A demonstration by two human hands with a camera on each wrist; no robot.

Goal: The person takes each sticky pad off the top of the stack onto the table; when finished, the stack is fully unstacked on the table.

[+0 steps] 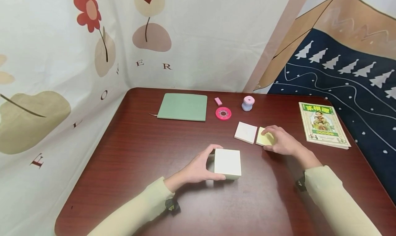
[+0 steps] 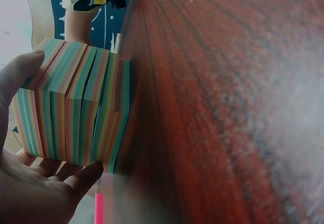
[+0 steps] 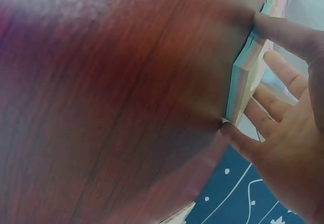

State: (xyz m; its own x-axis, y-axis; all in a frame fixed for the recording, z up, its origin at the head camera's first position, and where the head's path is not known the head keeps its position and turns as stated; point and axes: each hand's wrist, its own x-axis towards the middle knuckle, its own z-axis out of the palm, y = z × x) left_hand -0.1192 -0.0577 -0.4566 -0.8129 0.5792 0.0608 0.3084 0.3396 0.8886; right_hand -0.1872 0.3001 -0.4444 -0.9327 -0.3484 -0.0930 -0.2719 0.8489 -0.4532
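Observation:
Near the table's middle, my left hand (image 1: 201, 165) grips a block of stacked note pads (image 1: 227, 162), thumb on the near side and fingers round the far side. From above the block looks white; its sides show colored paper stripes in the left wrist view, where the stack (image 2: 73, 102) is parted by thin gaps. My right hand (image 1: 284, 141) holds a thin yellow note pad (image 1: 261, 138) by its edges, thumb and fingers spread across it. Low over the tabletop, that pad (image 3: 243, 77) shows layered colored edges in the right wrist view. Just left of it lies a white-topped note pad (image 1: 245, 132).
Toward the back are a green notebook (image 1: 183, 107), a small pink eraser-like block (image 1: 218, 101), a pink tape-like ring (image 1: 223, 118) and a pink-and-blue spool-shaped thing (image 1: 248, 103). An illustrated book (image 1: 323, 124) lies at right. Printed curtains (image 1: 210, 40) border the table.

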